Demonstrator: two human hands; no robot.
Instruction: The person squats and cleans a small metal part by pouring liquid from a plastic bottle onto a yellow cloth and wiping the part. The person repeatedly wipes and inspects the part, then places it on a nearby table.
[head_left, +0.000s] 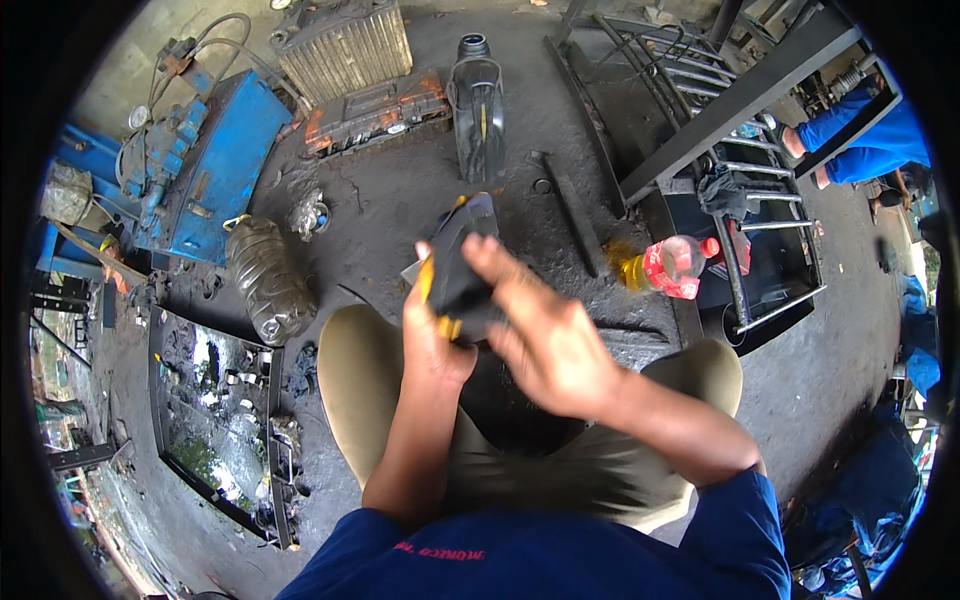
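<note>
My left hand (432, 335) grips a dark, black-and-yellow object (462, 262) from its left side, in front of my knees. My right hand (545, 335) lies on the object's right side with fingers spread over it; the hand is blurred. What the object is exactly cannot be told. I sit low over a dirty concrete floor (400, 210), knees in khaki trousers on either side of my arms.
A black canister (478, 110) lies ahead, a grimy clear plastic jug (268, 280) to the left, a bottle with yellow liquid and red label (672, 266) to the right. A blue machine (205, 165), a metal frame (740, 110), a parts tray (215, 420) and another person's blue-clad legs (865, 145) surround me.
</note>
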